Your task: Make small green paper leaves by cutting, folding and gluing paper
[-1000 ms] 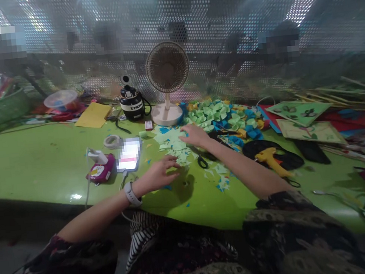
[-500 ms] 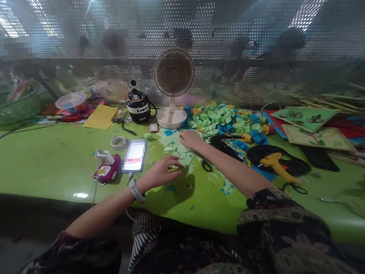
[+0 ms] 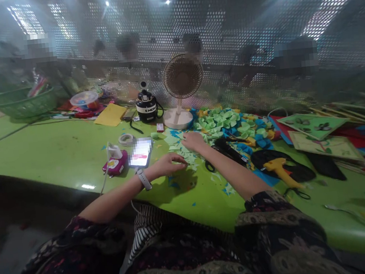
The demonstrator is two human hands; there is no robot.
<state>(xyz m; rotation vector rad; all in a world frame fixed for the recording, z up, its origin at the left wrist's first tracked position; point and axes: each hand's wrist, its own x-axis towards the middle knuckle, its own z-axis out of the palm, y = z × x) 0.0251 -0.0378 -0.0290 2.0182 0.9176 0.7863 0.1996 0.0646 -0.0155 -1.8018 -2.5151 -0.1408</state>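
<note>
Head view looks down on a green table (image 3: 55,153), where the right hand (image 3: 195,142) reaches onto the flat light-green paper pieces (image 3: 172,141) in front of the white-based fan (image 3: 178,120). Its fingers are bent and drawn close together; I cannot tell whether they pinch a piece, since the back of the hand hides the tips. The left hand (image 3: 167,165) hovers beside the smaller paper scraps (image 3: 189,158), fingers loosely curved and a little apart, with nothing seen in it.

The step in hand appears to be picking among the cut paper. Because the pieces look thin and overlap, the next move probably calls for a light fingertip pinch that separates one from those beneath. Paper flowers (image 3: 222,118), mostly light green with blue and yellow among them, lie heaped beyond the right hand, loose on the table.

Of the containers, a green plastic basket (image 3: 15,111) at the far left has a plastic packet (image 3: 38,87) rising from it. Near it, a clear round tub (image 3: 84,96) holds something orange and blue, too blurred to name. A black insulated jug (image 3: 143,102) stands upright beside the fan, its contents hidden.
</note>
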